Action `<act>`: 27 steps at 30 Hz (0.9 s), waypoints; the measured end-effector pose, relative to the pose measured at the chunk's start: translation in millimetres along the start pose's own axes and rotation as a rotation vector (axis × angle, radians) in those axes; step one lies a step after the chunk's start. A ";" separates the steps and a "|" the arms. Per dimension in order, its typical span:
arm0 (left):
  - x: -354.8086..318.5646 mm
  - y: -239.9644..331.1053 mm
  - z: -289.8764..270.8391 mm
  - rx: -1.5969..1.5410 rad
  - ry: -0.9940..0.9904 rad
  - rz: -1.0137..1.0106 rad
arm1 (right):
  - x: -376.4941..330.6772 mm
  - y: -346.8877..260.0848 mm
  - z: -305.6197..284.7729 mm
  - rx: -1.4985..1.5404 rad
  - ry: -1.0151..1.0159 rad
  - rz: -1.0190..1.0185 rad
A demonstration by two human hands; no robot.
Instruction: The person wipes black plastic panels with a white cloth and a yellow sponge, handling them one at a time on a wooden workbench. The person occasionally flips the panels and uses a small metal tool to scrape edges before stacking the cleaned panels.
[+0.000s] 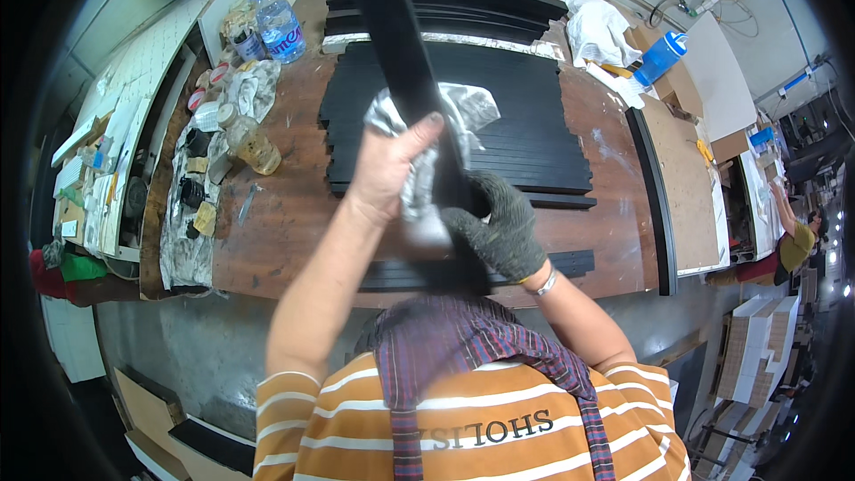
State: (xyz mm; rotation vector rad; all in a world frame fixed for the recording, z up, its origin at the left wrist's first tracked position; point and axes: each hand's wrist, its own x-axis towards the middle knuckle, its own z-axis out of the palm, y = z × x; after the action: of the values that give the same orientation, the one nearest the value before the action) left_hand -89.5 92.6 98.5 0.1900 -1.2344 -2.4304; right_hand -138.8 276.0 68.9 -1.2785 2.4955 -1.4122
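Black bar (396, 36) slants through the left hand (390, 163), which pinches it in cloth (474, 105), and the clasping right hand (508, 230).

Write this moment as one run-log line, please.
Left hand: bare, holding white cloth against black bar | Right hand: gloved, gripping black bar | Table: rows of black strips
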 end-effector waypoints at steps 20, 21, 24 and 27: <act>-113.2 33.1 -126.6 1.088 -0.227 -0.680 | 81.3 69.4 -145.6 1.677 0.315 0.198; -108.9 43.1 -129.7 1.189 -0.186 -0.545 | 77.5 76.4 -145.5 1.648 0.310 0.196; -76.8 68.4 -94.7 1.006 0.075 -0.289 | 69.5 77.5 -125.1 1.582 0.332 0.244; -34.0 49.0 -8.0 1.209 -0.142 -0.035 | 72.9 59.8 -80.3 1.616 0.209 0.170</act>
State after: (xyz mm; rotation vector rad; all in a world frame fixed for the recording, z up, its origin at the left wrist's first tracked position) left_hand -41.8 74.9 130.8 0.3585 -2.5956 -1.4053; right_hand -255.8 301.8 100.4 -0.4761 0.6787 -2.4938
